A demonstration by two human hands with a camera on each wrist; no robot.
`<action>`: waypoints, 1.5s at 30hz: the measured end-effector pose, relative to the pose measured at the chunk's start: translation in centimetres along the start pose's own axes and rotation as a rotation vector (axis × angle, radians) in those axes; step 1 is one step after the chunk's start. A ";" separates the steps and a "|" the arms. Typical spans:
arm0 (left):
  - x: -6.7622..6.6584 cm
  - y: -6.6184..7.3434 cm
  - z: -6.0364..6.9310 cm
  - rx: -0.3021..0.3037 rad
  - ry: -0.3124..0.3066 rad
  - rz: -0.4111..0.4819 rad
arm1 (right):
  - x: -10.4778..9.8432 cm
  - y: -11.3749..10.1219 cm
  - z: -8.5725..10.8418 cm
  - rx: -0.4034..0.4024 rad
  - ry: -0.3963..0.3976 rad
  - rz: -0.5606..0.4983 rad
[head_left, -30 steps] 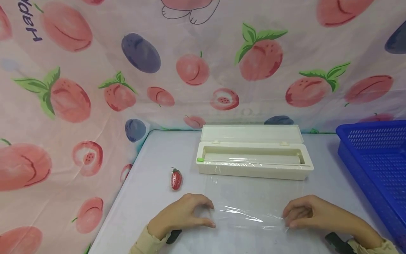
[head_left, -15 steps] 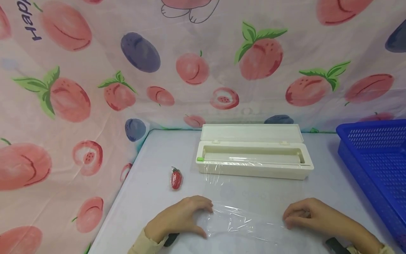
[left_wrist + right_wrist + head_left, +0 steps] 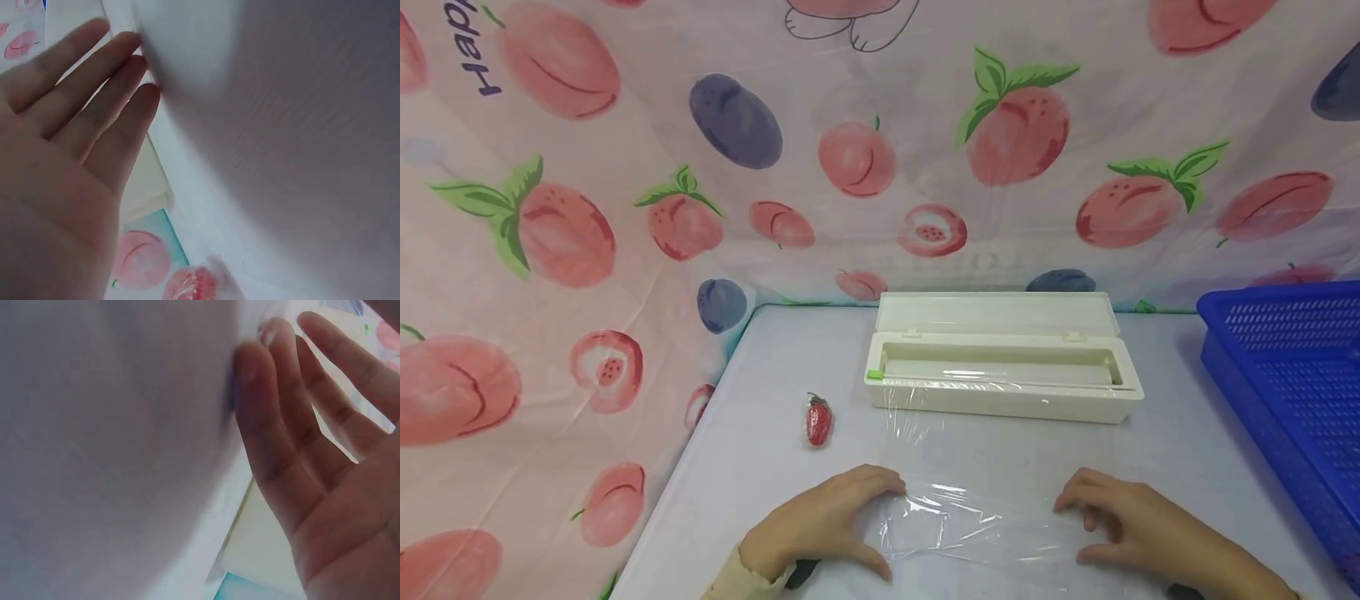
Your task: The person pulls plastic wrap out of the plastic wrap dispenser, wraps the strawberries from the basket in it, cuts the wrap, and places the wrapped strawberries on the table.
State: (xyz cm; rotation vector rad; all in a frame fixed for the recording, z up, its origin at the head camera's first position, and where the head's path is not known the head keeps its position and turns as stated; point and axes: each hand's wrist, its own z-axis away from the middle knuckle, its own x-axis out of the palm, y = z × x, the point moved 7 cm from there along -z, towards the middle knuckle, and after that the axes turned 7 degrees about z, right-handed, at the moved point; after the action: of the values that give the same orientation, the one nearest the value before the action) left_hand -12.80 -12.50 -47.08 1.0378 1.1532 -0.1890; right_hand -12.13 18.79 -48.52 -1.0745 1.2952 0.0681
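A sheet of clear cling film (image 3: 958, 529) runs from the roll (image 3: 996, 372) in a cream dispenser box (image 3: 1000, 403), over its front edge and down onto the white table. My left hand (image 3: 827, 521) is at the film's left edge, thumb spread from the straight fingers. In the left wrist view the left hand (image 3: 75, 125) has its fingertips by the table surface. My right hand (image 3: 1138, 521) is at the film's right side, thumb and fingers apart. In the right wrist view the right hand (image 3: 325, 437) has its fingertips at the table; little film shows there.
The box's lid (image 3: 996, 313) stands open at the back. A small red item with a green top (image 3: 819, 421), wrapped in clear film, lies left of the box. A blue plastic basket (image 3: 1232, 358) stands at the right. Fruit-print cloth (image 3: 865, 100) hangs behind the table.
The film's near end has dropped flatter and closer to me. My left thumb has spread away from the fingers. The right hand has let go of the film corner and opened.
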 end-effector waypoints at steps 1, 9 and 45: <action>0.0 0.0 0.0 -0.001 0.020 -0.010 | 0.1 0.0 0.0 0.000 -0.004 0.010; 0.5 0.1 -0.4 -0.071 0.121 -0.059 | 0.2 -0.6 0.5 -0.144 0.027 0.098; 1.2 -0.3 0.9 -0.162 -0.040 -0.091 | 0.1 1.1 2.5 -0.127 -0.092 0.172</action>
State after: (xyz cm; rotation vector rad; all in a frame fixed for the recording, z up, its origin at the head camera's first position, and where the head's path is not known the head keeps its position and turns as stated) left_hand -11.84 -12.85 -48.24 0.8364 1.1601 -0.1842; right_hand -10.95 20.99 -49.57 -1.0525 1.3109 0.3291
